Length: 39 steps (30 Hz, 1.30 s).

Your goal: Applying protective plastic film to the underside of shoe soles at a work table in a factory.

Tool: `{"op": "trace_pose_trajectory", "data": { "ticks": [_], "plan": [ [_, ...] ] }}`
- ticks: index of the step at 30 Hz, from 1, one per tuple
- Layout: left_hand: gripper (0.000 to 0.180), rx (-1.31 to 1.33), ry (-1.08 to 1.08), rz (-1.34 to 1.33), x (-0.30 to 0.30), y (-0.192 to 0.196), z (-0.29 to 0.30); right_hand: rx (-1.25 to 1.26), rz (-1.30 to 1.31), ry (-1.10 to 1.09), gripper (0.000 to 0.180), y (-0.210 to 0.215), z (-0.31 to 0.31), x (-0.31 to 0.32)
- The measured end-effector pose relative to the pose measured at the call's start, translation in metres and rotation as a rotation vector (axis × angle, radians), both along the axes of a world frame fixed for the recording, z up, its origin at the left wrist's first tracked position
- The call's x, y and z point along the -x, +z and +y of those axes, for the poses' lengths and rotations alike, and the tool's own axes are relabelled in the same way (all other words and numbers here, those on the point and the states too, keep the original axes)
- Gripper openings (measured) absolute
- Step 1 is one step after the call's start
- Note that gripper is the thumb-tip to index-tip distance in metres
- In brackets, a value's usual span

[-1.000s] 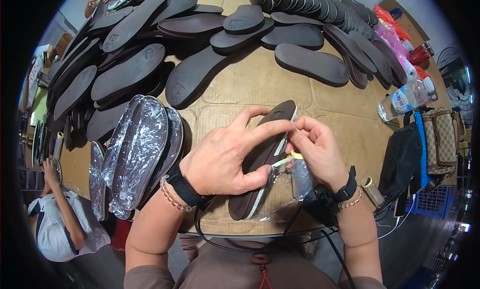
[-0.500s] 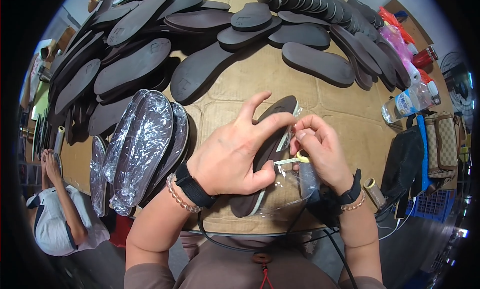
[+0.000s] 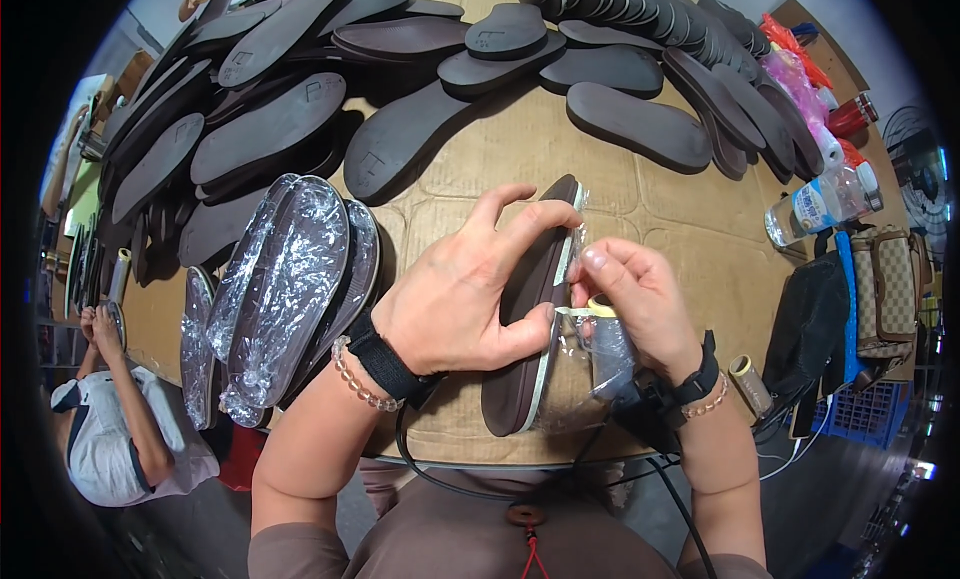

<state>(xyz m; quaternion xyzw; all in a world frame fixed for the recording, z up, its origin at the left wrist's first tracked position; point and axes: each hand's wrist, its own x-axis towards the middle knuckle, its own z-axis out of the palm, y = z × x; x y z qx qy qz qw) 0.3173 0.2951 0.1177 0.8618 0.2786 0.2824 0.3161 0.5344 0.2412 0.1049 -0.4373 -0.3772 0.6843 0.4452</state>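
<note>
A dark brown shoe sole (image 3: 515,379) with a pale edge stands tilted at the middle of the table's near side. My left hand (image 3: 455,289) is closed around it, fingers over its upper part and thumb pressed on the pale edge. On its right, my right hand (image 3: 640,294) pinches clear plastic film (image 3: 578,254) close to that edge. Beneath this hand sits a roll of clear film (image 3: 612,361) with a yellow core, and a narrow pale strip runs from it toward my left thumb. Film hangs loosely along the sole's lower right side. Some right fingertips are hidden.
Film-wrapped soles (image 3: 290,289) lie left of my hands. Bare dark soles (image 3: 265,129) pile up along the far side. At right are a water bottle (image 3: 820,209), a black bag (image 3: 805,314) and another small roll (image 3: 748,384). Another person (image 3: 130,429) works at left.
The sole has turned further onto its edge, with its lower end shifted right. My right hand has moved slightly left and down, and the pale strip now looks shorter.
</note>
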Motion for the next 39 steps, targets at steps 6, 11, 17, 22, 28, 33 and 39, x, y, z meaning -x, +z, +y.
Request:
{"op": "trace_pose_trajectory", "data": {
  "ticks": [6, 11, 17, 22, 28, 33, 39],
  "plan": [
    [0.063, 0.035, 0.035, 0.012, -0.001, 0.004, -0.005, -0.035, -0.021, 0.009, 0.018, -0.002, -0.001, 0.001],
    [0.055, 0.062, 0.059, -0.036, -0.001, 0.002, -0.003, -0.045, -0.071, 0.008, 0.016, -0.004, 0.000, 0.000],
    [0.039, -0.102, 0.130, -0.081, -0.006, -0.005, -0.003, -0.112, -0.137, 0.025, 0.020, -0.008, 0.001, 0.001],
    [0.029, 0.081, 0.101, -0.191, -0.009, -0.010, -0.002, -0.028, -0.091, 0.129, 0.030, 0.009, -0.001, -0.013],
    [0.018, 0.161, 0.026, -0.220, -0.009, -0.010, -0.004, -0.088, -0.258, 0.194, 0.022, 0.029, -0.009, -0.021],
    [0.018, 0.136, -0.003, -0.213, -0.007, -0.011, -0.002, -0.202, -0.451, 0.045, 0.028, 0.033, -0.014, -0.016],
    [0.040, 0.128, -0.064, -0.169, 0.000, -0.008, 0.001, -0.994, -0.880, -0.104, 0.028, 0.022, -0.010, -0.008]
  ]
}}
